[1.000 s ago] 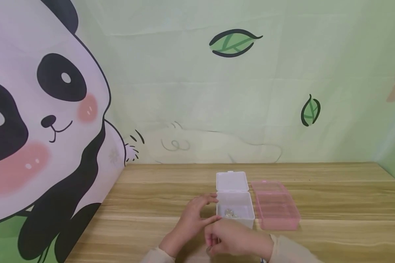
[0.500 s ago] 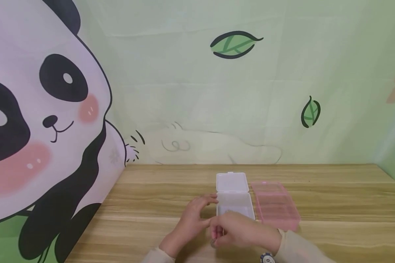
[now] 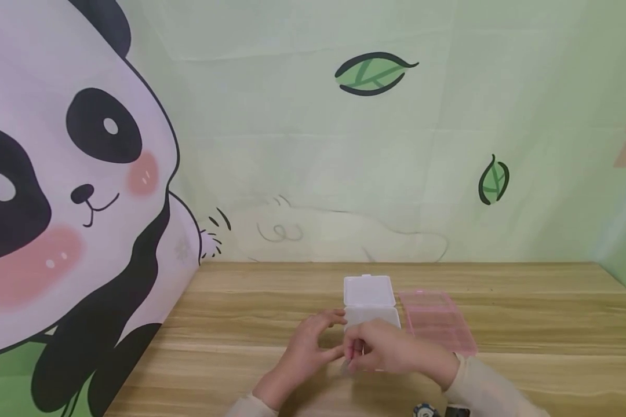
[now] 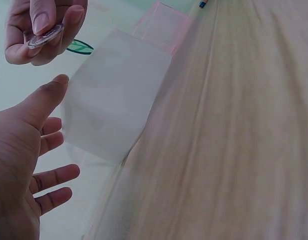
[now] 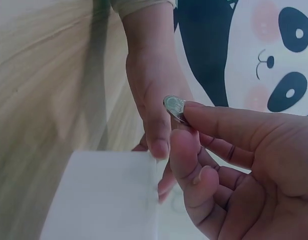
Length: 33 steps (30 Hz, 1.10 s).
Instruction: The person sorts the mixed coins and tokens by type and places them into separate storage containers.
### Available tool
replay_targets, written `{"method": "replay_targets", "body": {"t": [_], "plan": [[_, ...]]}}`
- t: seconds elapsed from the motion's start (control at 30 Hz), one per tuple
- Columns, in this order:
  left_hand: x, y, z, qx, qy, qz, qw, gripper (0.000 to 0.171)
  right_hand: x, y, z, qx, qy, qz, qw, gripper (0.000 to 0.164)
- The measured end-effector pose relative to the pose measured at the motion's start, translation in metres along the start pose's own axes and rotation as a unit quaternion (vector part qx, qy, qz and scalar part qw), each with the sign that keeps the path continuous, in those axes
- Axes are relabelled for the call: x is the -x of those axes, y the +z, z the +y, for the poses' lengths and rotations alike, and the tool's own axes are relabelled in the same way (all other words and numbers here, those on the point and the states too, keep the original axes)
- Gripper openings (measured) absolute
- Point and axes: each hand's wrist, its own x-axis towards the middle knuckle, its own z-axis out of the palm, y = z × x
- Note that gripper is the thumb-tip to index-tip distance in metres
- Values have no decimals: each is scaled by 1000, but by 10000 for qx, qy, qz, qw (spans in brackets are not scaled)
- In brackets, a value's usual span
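A white plastic box (image 3: 364, 316) stands on the table with its hinged lid (image 3: 367, 291) flipped back. Between thumb and fingers, my right hand (image 3: 383, 347) pinches a round silvery coin (image 5: 175, 108), tilted and above the box's near side. The same coin (image 4: 46, 37) shows bright at its edge in the left wrist view. My left hand (image 3: 309, 346) is at the box's left side, thumb and fingers spread loosely, fingertips right at the wall. The right hand covers most of the box's inside in the head view.
A see-through pink box (image 3: 440, 324) stands just right of the white one. At the table's near edge lie a blue and white poker chip (image 3: 425, 411) and a dark object (image 3: 457, 412), partly cut off. Behind the wooden table (image 3: 261, 289) hangs a panda-printed cloth (image 3: 292, 145).
My right hand has moved up and to the right with the coin, over the white box, hiding the coins seen inside before. The poker chip shows more. My left hand stays put.
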Motion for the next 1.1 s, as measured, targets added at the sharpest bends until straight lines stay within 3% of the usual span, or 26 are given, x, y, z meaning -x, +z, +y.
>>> {"method": "replay_targets", "body": {"t": [0.17, 0.3, 0.6, 1.1], "plan": [[0, 0, 0, 66, -101, -73, 9999, 39, -1, -5, 6, -717, 318, -172, 9968, 9], [0, 1, 0, 52, -133, -76, 9999, 39, -1, -9, 12, -890, 539, -145, 9945, 7], [0, 1, -1, 134, -224, -158, 9995, 39, -3, -18, 22, -834, 732, -38, 9938, 11], [-1, 1, 1, -18, 116, 74, 9999, 38, -12, -14, 40, -456, 894, 455, 9939, 11]]}}
